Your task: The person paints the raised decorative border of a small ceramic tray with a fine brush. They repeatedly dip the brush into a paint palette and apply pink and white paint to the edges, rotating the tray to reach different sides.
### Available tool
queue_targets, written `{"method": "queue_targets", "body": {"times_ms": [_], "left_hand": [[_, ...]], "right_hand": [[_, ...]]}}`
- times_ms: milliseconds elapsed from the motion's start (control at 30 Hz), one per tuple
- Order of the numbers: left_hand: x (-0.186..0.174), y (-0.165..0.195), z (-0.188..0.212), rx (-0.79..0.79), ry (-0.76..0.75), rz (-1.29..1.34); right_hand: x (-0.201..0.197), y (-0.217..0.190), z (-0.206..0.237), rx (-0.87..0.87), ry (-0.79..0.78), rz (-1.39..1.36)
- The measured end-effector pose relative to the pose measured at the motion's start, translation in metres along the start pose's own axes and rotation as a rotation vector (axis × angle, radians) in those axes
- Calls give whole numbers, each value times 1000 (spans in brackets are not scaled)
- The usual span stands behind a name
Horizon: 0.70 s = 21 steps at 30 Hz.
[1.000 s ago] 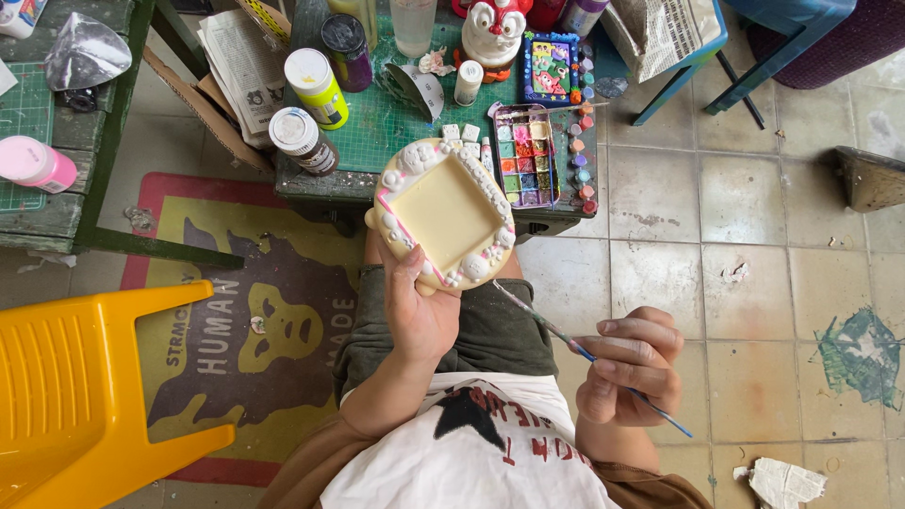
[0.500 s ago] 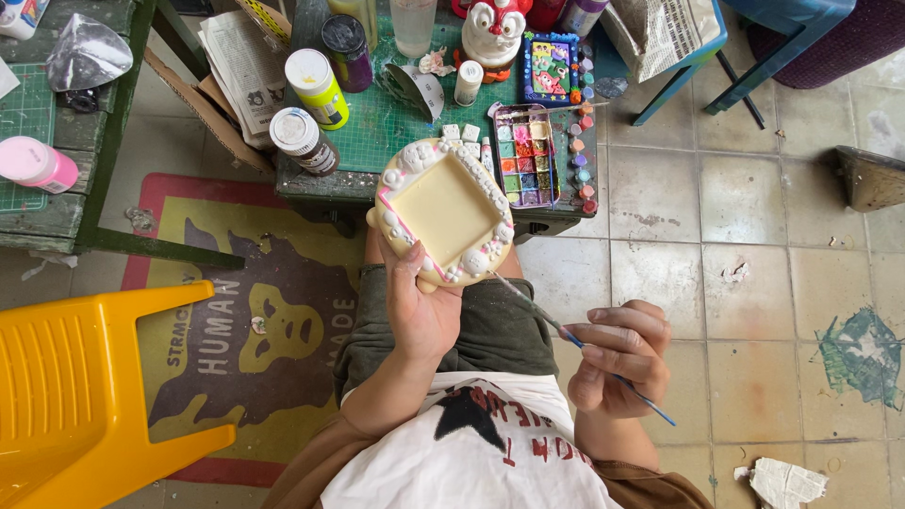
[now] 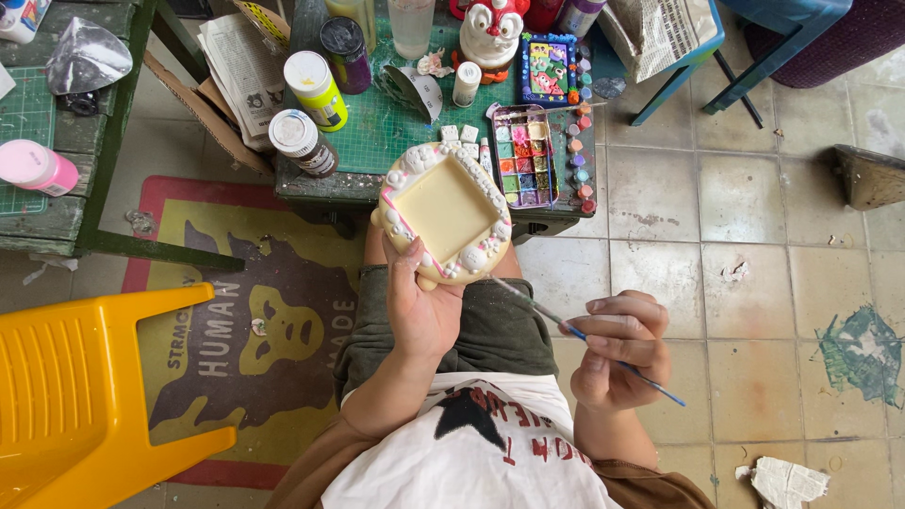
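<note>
The left hand [image 3: 421, 306] gripped a cream-coloured square frame [image 3: 443, 209] by its lower edge, with the thumb laid over the front rim and the remaining fingers hidden behind the piece. The frame was held up above the person's lap, tilted face-up, with its upper edge overlapping the near edge of the green-topped bench [image 3: 386, 141]. Small moulded ornaments and a pink stripe ran along the frame's border. The right hand [image 3: 617, 349] was closed around a thin paintbrush [image 3: 584, 339], pinched between thumb and fingers near the middle of the shaft. The bristle end pointed up and left, and its tip lay just beside the lower right corner of the frame; contact could not be confirmed. On the bench, just beyond the frame, sat a paint palette [image 3: 524, 157] with many coloured wells. A yellow-labelled bottle [image 3: 316, 90] and a white-lidded jar [image 3: 300, 141] stood to the left of the frame. A yellow plastic chair [image 3: 85, 396] stood on the floor at the person's left, on a printed mat [image 3: 236, 330].
</note>
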<state>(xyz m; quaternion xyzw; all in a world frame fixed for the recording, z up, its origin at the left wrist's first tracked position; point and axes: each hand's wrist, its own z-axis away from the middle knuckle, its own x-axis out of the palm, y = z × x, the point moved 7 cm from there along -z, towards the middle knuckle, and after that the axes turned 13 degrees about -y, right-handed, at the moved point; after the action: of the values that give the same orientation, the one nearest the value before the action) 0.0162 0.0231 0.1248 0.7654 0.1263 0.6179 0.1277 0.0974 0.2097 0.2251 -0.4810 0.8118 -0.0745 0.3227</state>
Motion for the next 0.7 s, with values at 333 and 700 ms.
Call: {"method": "queue_targets", "body": {"times_ms": [333, 700], "left_hand": [[-55, -21, -16, -289, 156, 220], [-79, -15, -44, -273, 68, 147]], "right_hand": [[-27, 91, 41, 273, 410, -568], [-2, 242, 63, 660, 372, -507]]}}
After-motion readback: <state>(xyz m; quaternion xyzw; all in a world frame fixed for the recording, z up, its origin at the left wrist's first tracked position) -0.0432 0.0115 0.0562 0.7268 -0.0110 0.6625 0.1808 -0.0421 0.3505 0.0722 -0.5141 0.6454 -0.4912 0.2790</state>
